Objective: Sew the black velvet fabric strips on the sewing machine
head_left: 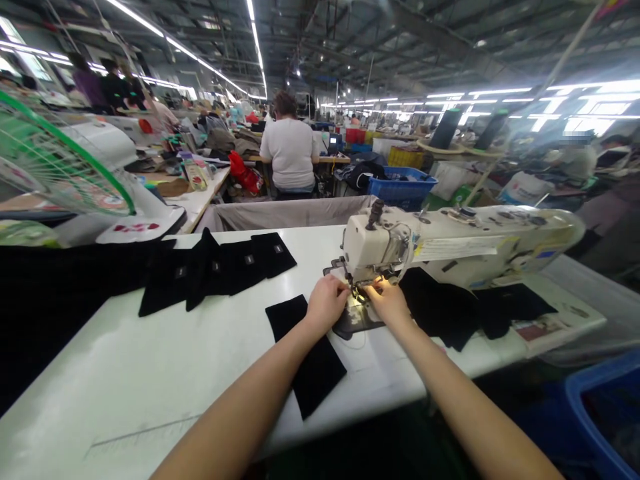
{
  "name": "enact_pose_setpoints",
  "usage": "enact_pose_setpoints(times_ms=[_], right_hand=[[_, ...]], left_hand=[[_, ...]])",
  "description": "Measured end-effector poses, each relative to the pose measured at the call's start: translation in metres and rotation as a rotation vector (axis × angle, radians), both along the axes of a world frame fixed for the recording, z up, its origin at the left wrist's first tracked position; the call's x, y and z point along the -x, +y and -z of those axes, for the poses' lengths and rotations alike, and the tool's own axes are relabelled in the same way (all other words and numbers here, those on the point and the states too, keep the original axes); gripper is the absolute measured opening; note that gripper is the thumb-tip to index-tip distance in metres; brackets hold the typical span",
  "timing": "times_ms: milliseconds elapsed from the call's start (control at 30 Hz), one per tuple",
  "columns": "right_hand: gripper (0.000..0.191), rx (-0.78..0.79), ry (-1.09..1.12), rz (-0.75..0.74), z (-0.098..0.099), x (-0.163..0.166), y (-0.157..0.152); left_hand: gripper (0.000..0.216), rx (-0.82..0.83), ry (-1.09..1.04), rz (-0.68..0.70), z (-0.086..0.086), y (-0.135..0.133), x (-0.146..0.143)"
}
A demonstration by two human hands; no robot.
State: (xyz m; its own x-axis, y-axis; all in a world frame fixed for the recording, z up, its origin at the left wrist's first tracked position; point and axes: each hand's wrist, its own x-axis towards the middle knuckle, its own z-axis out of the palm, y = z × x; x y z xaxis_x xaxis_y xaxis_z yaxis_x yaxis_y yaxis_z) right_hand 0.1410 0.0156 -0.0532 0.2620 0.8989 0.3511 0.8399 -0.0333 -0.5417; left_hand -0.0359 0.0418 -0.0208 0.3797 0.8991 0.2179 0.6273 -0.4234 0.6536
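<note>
Both hands are at the needle area of a white sewing machine (450,240), one on each side of the lit presser foot (357,293). My left hand (326,303) has its fingertips pinched together left of the foot. From the right, my right hand (389,303) reaches in with fingers closed near the needle. Whatever is between the fingertips is too small to make out. A loose thread loops in front of the metal needle plate (357,321). Under my left forearm lies a flat black fabric piece (320,380), partly covered by the arm.
Several black pieces with small labels (243,270) overlap at the table's back left, beside a large black cloth (40,300). More black fabric (440,307) lies under the machine arm. A fan (65,160) stands far left; a blue bin (605,407) is at lower right. A person (290,147) sits ahead.
</note>
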Motion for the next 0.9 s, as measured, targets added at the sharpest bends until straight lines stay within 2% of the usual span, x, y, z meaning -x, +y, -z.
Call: enact_pose_setpoints(times_ms=[533,900], right_hand=[[0.027,0.041,0.037,-0.016,-0.0032,0.0008,-0.0020],[0.035,0.081,0.063,0.013,-0.0028,-0.0020,-0.0006]], left_hand=[[0.022,0.055,-0.045,-0.032,0.0043,0.0015,0.0006],[0.025,0.081,0.000,-0.023,0.0014,0.0004,0.0018]])
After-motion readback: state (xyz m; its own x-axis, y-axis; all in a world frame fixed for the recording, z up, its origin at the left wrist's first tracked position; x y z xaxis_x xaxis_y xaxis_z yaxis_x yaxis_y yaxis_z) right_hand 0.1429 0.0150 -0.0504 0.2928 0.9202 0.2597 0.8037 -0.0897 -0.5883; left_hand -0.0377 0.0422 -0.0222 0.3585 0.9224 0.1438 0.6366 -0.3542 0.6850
